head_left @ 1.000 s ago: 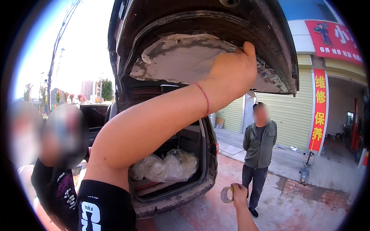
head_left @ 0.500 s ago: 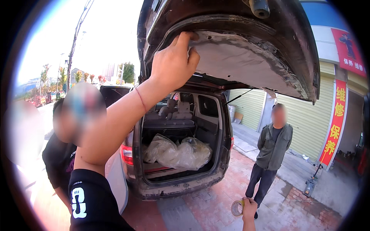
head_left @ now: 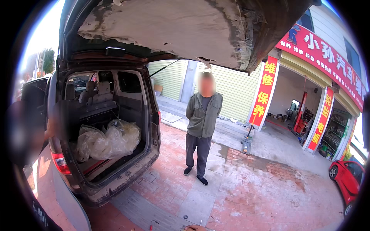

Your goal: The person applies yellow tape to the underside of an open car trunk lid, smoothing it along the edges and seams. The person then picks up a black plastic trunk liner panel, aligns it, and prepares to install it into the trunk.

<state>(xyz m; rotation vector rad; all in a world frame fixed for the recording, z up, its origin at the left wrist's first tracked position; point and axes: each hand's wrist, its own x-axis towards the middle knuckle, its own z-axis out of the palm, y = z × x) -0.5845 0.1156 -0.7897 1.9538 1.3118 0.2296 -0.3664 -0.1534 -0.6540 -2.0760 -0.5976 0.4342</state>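
We face a van (head_left: 115, 185), its tailgate (head_left: 266, 23) raised above, a pale panel (head_left: 162, 27) lining the underside. A person (head_left: 204, 115) stands beside it. Bunched plastic (head_left: 110, 142) lies in the boot. Only a sliver of our right hand (head_left: 195, 228) shows, its grip impossible to tell; our left hand is out of view.

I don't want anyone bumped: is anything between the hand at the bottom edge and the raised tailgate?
Nothing visible stands between the hand and the tailgate; the person in the jacket seems farther away.
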